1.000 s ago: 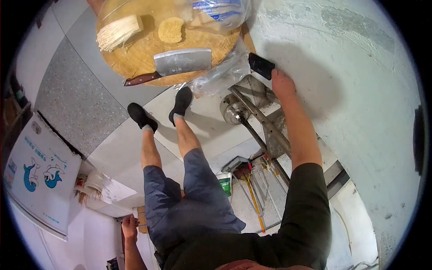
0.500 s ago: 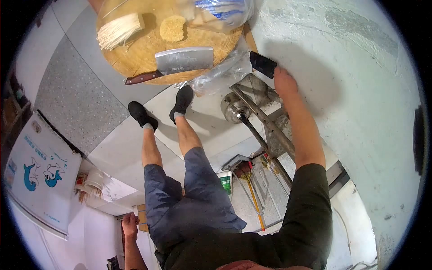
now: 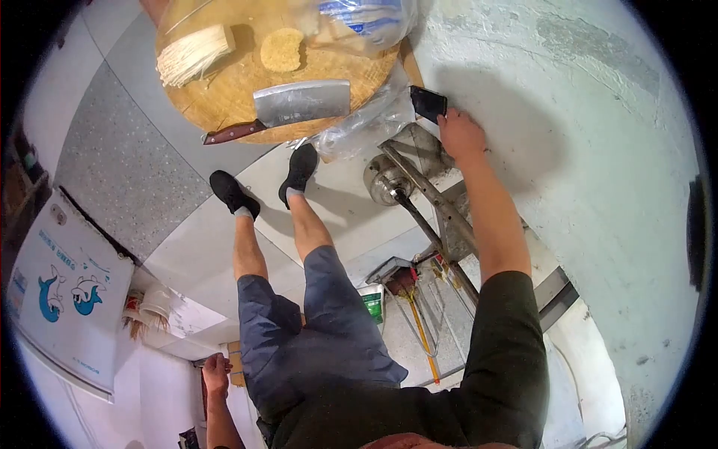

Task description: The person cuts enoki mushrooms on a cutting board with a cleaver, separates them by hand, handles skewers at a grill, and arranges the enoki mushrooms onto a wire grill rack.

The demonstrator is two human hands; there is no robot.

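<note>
My right hand (image 3: 462, 135) is closed on the right end of a black phone (image 3: 428, 103), beside the pale wall. Low on the left, my left hand (image 3: 216, 374) is held near my hip with its fingers curled, and nothing shows in it. A round wooden chopping board (image 3: 202, 105) is at the top. On it lie a cleaver (image 3: 303, 102) with a brown handle, a bundle of enoki mushrooms (image 3: 196, 55), a yellow round sponge-like piece (image 3: 282, 50) and a clear plastic bag (image 3: 366, 19) with blue print.
A metal stand (image 3: 434, 196) with a round steel part (image 3: 385, 179) is below my right forearm. Crumpled clear plastic (image 3: 366, 127) hangs by the board. A dustpan (image 3: 402, 278) and a green and white packet (image 3: 373, 303) are lower down. A white fridge (image 3: 67, 299) stands left.
My right hand and the phone have shifted slightly left, and more of the fingers now shows at the phone's end. My left hand looks the same.
</note>
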